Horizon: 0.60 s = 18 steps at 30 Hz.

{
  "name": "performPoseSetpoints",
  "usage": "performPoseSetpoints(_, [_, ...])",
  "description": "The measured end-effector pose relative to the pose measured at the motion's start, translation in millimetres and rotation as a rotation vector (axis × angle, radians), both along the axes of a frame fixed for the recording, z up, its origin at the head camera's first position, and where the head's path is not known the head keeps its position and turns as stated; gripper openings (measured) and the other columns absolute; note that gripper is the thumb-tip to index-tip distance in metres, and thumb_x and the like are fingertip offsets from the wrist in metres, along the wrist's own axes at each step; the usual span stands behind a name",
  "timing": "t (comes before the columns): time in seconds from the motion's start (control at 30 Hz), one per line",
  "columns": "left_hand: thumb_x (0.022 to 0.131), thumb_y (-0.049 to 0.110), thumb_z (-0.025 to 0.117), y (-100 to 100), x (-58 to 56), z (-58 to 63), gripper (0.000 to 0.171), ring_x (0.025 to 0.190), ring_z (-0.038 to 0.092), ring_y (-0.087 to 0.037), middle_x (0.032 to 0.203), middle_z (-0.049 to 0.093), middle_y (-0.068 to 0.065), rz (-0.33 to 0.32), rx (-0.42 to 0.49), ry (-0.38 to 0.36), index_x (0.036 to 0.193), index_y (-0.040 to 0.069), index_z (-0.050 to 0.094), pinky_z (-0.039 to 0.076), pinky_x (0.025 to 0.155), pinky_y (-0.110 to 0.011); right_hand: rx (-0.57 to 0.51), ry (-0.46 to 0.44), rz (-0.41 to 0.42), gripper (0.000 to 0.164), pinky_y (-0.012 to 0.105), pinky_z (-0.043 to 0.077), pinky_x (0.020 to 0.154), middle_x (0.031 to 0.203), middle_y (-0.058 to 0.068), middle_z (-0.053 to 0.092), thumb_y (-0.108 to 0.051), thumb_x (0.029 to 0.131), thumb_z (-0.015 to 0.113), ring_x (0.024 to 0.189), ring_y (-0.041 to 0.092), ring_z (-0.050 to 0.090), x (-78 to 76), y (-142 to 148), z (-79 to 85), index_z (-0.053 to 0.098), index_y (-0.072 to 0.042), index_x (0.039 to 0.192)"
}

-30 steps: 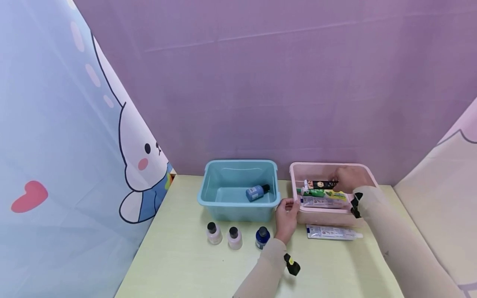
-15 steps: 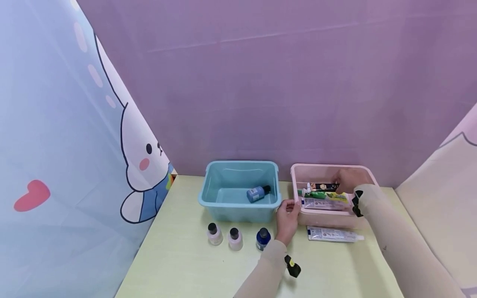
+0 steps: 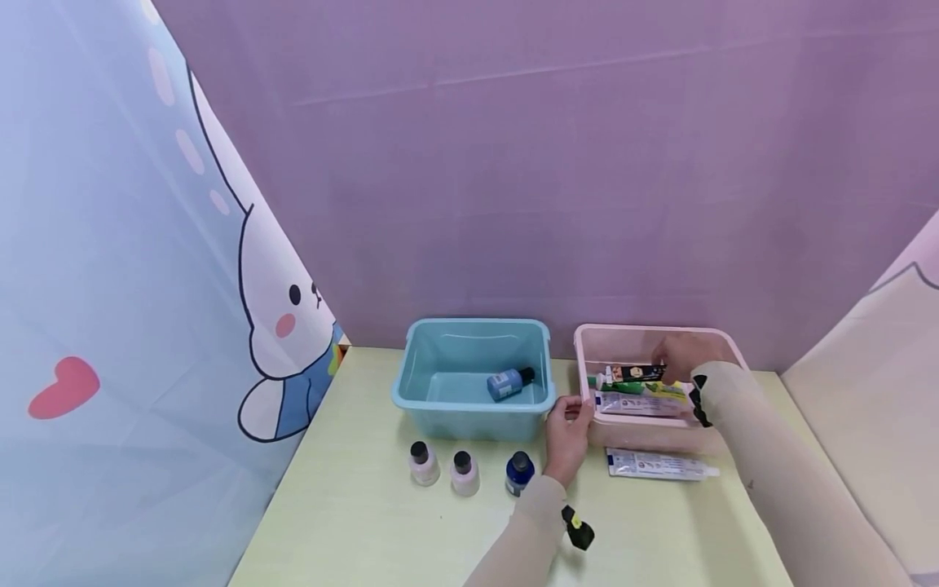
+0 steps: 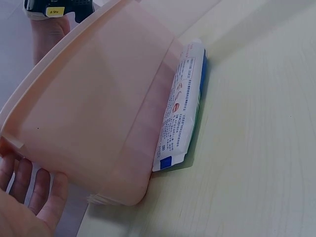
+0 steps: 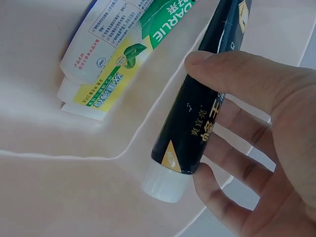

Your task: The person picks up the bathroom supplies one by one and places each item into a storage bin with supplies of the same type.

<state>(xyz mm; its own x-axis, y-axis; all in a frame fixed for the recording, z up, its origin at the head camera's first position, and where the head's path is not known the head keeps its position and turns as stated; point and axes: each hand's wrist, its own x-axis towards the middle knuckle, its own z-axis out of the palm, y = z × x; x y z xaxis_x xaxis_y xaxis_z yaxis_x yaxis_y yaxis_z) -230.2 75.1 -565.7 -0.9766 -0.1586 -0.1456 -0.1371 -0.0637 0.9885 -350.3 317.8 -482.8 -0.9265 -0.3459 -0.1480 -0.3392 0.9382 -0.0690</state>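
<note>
My right hand (image 3: 689, 356) reaches into the pink basket (image 3: 660, 329) and holds a black toothpaste tube (image 5: 190, 123) between thumb and fingers, its white cap pointing down in the right wrist view. Beneath it in the basket lie a green-and-yellow Darlie toothpaste tube (image 5: 123, 61) and a white toothpaste tube (image 3: 638, 404). My left hand (image 3: 566, 440) grips the basket's front left corner, fingers curled at the rim (image 4: 11, 140). Just in front of the basket, another white toothpaste tube (image 4: 181, 103) lies on the table.
Left of the pink basket stands a blue basket (image 3: 469, 405) with a blue bottle (image 3: 506, 384) lying in it. Two pale pink bottles (image 3: 423, 465) and a dark blue bottle (image 3: 519, 473) stand before it on the table (image 3: 352, 522). A purple cloth (image 3: 513, 204) hangs behind.
The black toothpaste tube has sunk slightly in the pink basket, closer to the tubes beneath it. My left hand keeps its grip on the corner. The head view has shifted a little.
</note>
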Motion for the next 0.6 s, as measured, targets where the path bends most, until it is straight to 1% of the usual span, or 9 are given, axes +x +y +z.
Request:
performPoseSetpoints(0.07, [0.101,0.031,0.066,0.4,0.7,0.0,0.012,0.099,0.058,-0.011,0.105,0.063,0.009,-0.003,0.0,0.005,0.109,0.023,0.067,0.058,0.082,-0.026,-0.002,0.008,0.0,0.036,0.04,0.055,0.066,0.109,0.002,0.077,-0.009,0.072,0.081,0.089,0.02,0.069,1.8,0.1,1.0,0.08,-0.025,0.105])
performPoseSetpoints(0.1, [0.101,0.031,0.066,0.4,1.1,0.0,0.012,0.099,0.058,-0.011,0.105,0.063,0.008,-0.003,-0.002,0.006,0.11,0.023,0.067,0.058,0.082,-0.026,-0.005,0.014,0.0,0.036,0.042,0.056,0.067,0.109,0.003,0.077,-0.007,0.074,0.079,0.09,0.022,0.07,2.9,-0.1,2.4,0.08,-0.024,0.106])
performPoseSetpoints(0.2, [0.101,0.031,0.065,0.7,1.1,-0.4,0.012,0.099,0.058,-0.011,0.105,0.064,0.009,-0.002,-0.014,0.008,0.11,0.023,0.067,0.058,0.081,-0.025,-0.01,0.053,-0.02,0.031,0.044,0.056,0.068,0.106,0.001,0.078,-0.006,0.079,0.074,0.09,0.024,0.071,6.0,-0.2,5.2,0.08,-0.025,0.103])
performPoseSetpoints(0.3, [0.101,0.031,0.065,1.1,0.7,-0.4,0.013,0.098,0.058,-0.01,0.105,0.064,0.008,0.003,-0.018,0.018,0.11,0.021,0.067,0.058,0.08,-0.025,-0.028,0.073,-0.025,0.027,0.048,0.057,0.069,0.104,0.004,0.078,-0.005,0.083,0.07,0.091,0.028,0.072,9.0,-1.3,8.5,0.08,-0.022,0.101])
performPoseSetpoints(0.33, [0.101,0.031,0.066,1.0,0.5,-0.5,0.014,0.097,0.058,-0.01,0.105,0.064,0.008,0.004,-0.017,0.019,0.11,0.021,0.067,0.058,0.08,-0.025,-0.031,0.077,-0.026,0.025,0.047,0.057,0.07,0.103,0.003,0.078,-0.006,0.083,0.07,0.091,0.027,0.072,9.7,-1.6,8.8,0.08,-0.022,0.099])
performPoseSetpoints(0.4, [0.101,0.031,0.066,1.1,0.1,-0.5,0.015,0.097,0.059,-0.011,0.105,0.064,0.007,0.006,-0.013,0.025,0.11,0.02,0.067,0.059,0.08,-0.025,-0.05,0.066,-0.02,0.025,0.05,0.057,0.075,0.106,0.006,0.078,-0.005,0.084,0.069,0.095,0.031,0.072,11.1,-2.6,10.2,0.081,-0.019,0.1])
performPoseSetpoints(0.5, [0.101,0.031,0.066,0.7,-0.4,-0.8,0.014,0.097,0.059,-0.011,0.105,0.064,0.007,0.007,-0.007,0.018,0.11,0.021,0.067,0.059,0.08,-0.025,-0.068,0.057,-0.001,0.025,0.051,0.057,0.08,0.106,0.008,0.078,-0.005,0.085,0.065,0.099,0.033,0.072,12.6,-3.4,12.0,0.081,-0.017,0.101])
performPoseSetpoints(0.6, [0.101,0.03,0.065,0.4,-0.7,-1.1,0.013,0.097,0.059,-0.011,0.105,0.064,0.007,0.009,-0.012,0.014,0.11,0.021,0.067,0.059,0.081,-0.025,-0.083,0.056,0.018,0.022,0.05,0.057,0.08,0.103,0.008,0.078,-0.007,0.084,0.067,0.094,0.029,0.072,13.5,-2.4,14.0,0.081,-0.015,0.099])
